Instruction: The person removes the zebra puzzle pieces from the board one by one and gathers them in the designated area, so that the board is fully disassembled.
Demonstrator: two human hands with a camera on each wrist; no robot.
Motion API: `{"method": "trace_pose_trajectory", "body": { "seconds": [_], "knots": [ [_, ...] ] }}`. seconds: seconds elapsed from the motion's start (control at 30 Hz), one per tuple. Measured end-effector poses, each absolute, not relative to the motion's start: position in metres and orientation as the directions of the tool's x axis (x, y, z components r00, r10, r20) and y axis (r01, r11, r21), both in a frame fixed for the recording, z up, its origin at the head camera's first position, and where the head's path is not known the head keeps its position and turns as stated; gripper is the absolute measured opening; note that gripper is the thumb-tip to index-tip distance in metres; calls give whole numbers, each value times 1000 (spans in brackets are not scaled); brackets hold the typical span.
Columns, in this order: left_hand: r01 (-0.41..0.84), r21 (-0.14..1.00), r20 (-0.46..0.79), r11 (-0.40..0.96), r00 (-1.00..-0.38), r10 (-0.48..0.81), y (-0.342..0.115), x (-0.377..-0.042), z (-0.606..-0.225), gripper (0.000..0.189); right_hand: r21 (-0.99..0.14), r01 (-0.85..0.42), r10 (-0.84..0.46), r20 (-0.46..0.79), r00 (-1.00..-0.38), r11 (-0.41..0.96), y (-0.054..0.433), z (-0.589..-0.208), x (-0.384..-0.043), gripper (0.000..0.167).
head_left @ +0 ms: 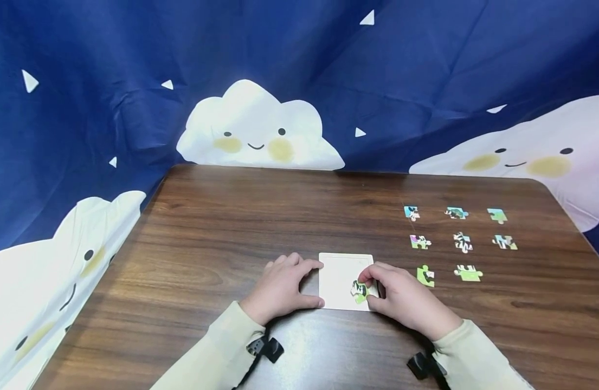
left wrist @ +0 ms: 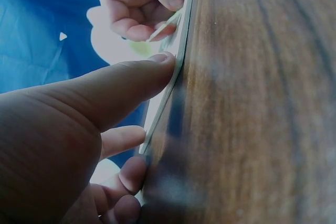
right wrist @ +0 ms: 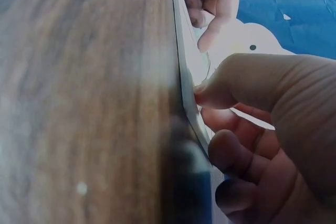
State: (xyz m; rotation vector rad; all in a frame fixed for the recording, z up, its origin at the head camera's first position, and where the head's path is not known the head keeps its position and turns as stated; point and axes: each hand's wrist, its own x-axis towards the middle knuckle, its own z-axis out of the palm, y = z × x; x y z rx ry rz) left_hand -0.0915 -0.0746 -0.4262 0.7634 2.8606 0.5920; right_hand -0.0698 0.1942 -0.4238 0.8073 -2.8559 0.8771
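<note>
A white square puzzle board (head_left: 335,281) with a thin line along its top border lies on the table. My left hand (head_left: 285,287) touches its left side, thumb at the lower corner and index finger near the upper one. In the left wrist view, the thumb (left wrist: 139,77) reaches straight to the board's edge. With thumb and index finger, my right hand (head_left: 401,295) pinches a green, black and white puzzle piece (head_left: 360,292) over the board's lower right corner. The left wrist view shows this piece (left wrist: 164,27) tilted against the board.
Several loose puzzle pieces lie in rows to the right, such as a green one (head_left: 469,273), a black-and-white one (head_left: 462,242) and a blue-green one (head_left: 497,215). The brown wooden table (head_left: 221,216) ends at a blue curtain (head_left: 289,43) with clouds.
</note>
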Motion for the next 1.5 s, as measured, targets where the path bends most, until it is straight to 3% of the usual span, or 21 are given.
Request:
{"method": "trace_pose_trajectory", "body": {
  "seconds": [0.57,0.9,1.23,1.5],
  "knots": [
    [452,403,-22,796,-864,503,-75,-91,-427,71,-669,-376,-393,135,-910,641,199,-426,-68,24],
    [451,406,-28,795,-863,504,-74,-91,-428,72,-741,-373,-348,199,-916,559,218,-426,-66,24],
    [448,403,-25,798,-866,499,-74,-92,-429,72,-779,-292,-223,199,-954,555,257,-427,-52,29],
    [446,408,-24,797,-867,497,-74,-91,-429,72,-765,-336,-146,308,-940,549,288,-427,-46,34]
  ]
}}
